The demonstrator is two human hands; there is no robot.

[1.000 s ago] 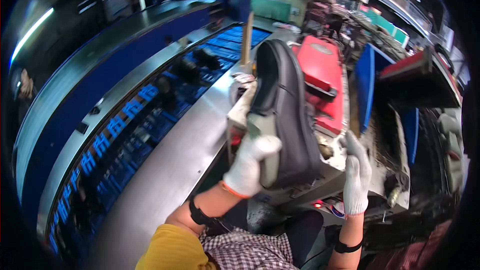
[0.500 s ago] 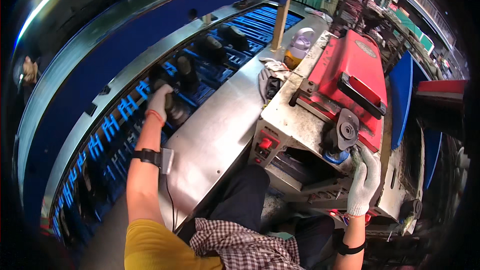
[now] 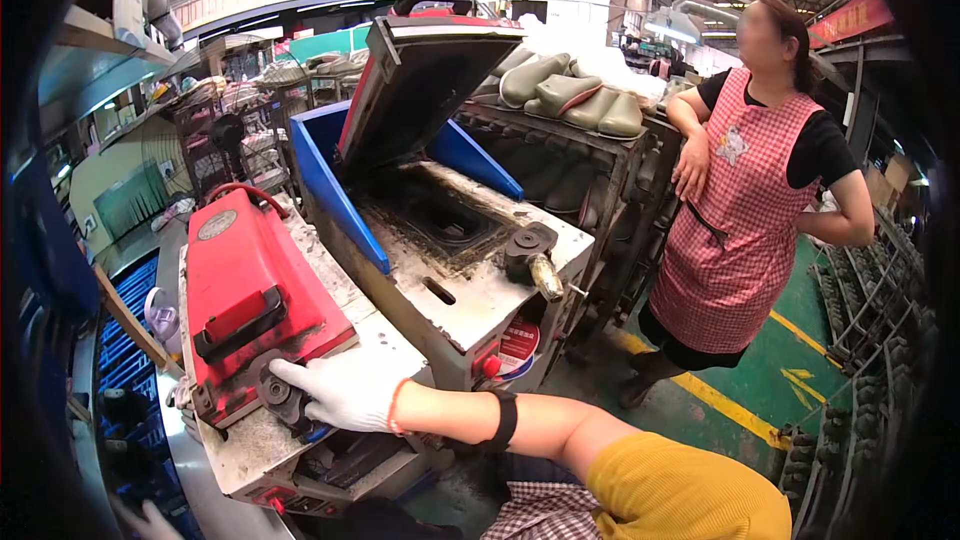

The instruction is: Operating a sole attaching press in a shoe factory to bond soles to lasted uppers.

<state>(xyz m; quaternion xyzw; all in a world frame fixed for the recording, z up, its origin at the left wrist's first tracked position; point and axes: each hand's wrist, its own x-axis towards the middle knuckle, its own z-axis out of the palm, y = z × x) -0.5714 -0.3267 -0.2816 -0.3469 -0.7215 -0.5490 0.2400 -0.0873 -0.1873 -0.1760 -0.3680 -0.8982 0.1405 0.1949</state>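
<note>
My right hand (image 3: 345,393), in a white glove, is closed at the dark round clamp (image 3: 280,388) on the front of a press. Its index finger lies over the clamp's top, and the palm covers the clamp's lever. Above it the press's red lid (image 3: 243,270) is down, with a black bar handle (image 3: 240,325) across its front. My left hand (image 3: 155,520), also gloved, shows at the lower left edge beside the conveyor; motion smears its fingers.
A second press with its lid (image 3: 430,70) raised stands to the right, its clamp (image 3: 530,245) sticking out. Behind it a rack holds olive rubber shoes (image 3: 580,95). A person in a pink checked apron (image 3: 725,230) stands at right. The blue-slatted conveyor (image 3: 125,340) runs along the left.
My view has swung to the right, bringing in the second press and the person. My right hand has come onto the clamp's top. The left hand has left the dark items on the conveyor.
</note>
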